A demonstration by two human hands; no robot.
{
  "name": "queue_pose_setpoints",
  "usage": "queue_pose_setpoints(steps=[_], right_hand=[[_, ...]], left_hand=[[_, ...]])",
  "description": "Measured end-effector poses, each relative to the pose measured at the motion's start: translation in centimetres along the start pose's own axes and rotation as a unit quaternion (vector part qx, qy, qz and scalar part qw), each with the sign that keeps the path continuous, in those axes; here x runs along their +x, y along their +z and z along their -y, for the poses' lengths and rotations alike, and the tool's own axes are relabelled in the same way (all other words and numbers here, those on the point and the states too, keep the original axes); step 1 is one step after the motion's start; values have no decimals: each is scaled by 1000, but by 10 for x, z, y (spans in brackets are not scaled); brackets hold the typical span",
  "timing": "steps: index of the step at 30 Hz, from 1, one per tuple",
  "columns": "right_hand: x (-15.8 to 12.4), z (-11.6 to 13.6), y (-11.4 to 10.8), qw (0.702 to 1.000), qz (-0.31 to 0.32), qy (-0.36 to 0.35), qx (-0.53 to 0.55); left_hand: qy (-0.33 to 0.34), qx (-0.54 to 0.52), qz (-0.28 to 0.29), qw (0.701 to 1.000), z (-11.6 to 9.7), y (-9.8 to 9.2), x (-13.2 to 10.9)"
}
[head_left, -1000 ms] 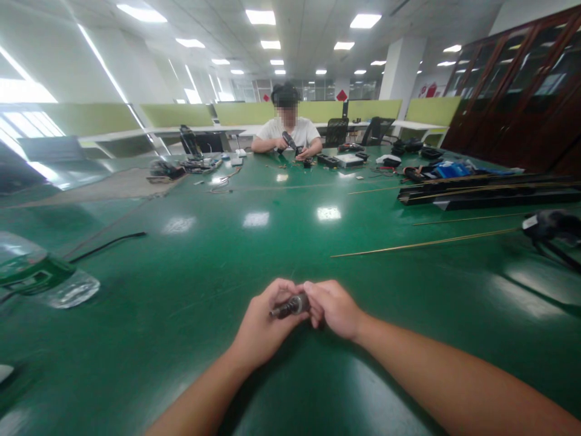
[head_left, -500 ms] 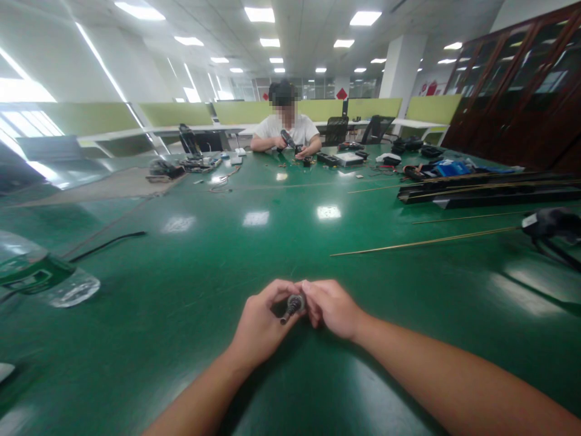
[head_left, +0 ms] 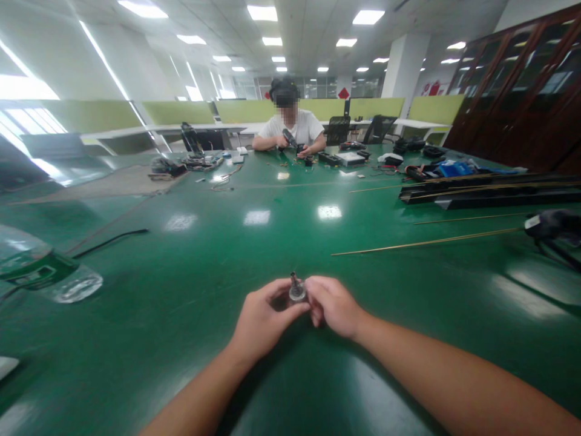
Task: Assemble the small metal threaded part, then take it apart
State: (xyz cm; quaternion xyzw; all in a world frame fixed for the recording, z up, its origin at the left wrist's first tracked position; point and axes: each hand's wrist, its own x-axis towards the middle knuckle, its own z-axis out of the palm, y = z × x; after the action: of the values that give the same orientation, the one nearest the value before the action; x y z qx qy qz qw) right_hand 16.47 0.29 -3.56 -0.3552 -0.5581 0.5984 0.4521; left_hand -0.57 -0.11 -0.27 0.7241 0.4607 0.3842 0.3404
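A small grey metal part, with a round base and a narrow stepped stem, is held just above the green table. Its stem points up and away from me. My left hand is closed on it from the left, the thumb along the near side and the fingers behind. From the right, my right hand has its thumb and curled fingers pressed against the part's edge. Some of my fingertips are hidden behind the part and the hands.
On the left lies a clear plastic bottle beside a black cable. Thin brass-coloured rods and black channels lie to the right. Across the green table, a person holds a dark power tool among scattered parts.
The metal part has turned between my hands: its stem pointed toward me and down, and now points up and away. My left thumb has shifted along its near side.
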Motion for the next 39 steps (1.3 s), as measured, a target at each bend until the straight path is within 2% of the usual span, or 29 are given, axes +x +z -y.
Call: queue_pose_setpoints(steps=[7,13,17,19,21,24,27,31,39], right_hand=[[0,0,0,1000,-10,1,-3],[-2,1,1,1000,-1,-8,-24],[-2,1,0,995,-71,-12,-74],[-2,2,0,987,-116,-34,-104],[-1,2,0,982,-131,-57,-126],[1,2,-1,978,-116,-77,-155],[1,0,-2,974,-110,-76,-184],[0,-3,-5,969,-115,-69,-205],[-1,0,-5,959,-115,-100,-239]], left_hand=[[-27,-33,24,999,-2,1,-1],[-12,0,-14,1000,5,-1,0],[22,7,-44,999,9,-4,2],[45,29,-43,998,9,-6,3],[67,58,-38,995,9,-7,4],[92,104,-22,990,11,-8,5],[83,131,-11,988,17,-9,6],[66,128,-6,990,21,-10,7],[110,101,19,989,13,-13,7]])
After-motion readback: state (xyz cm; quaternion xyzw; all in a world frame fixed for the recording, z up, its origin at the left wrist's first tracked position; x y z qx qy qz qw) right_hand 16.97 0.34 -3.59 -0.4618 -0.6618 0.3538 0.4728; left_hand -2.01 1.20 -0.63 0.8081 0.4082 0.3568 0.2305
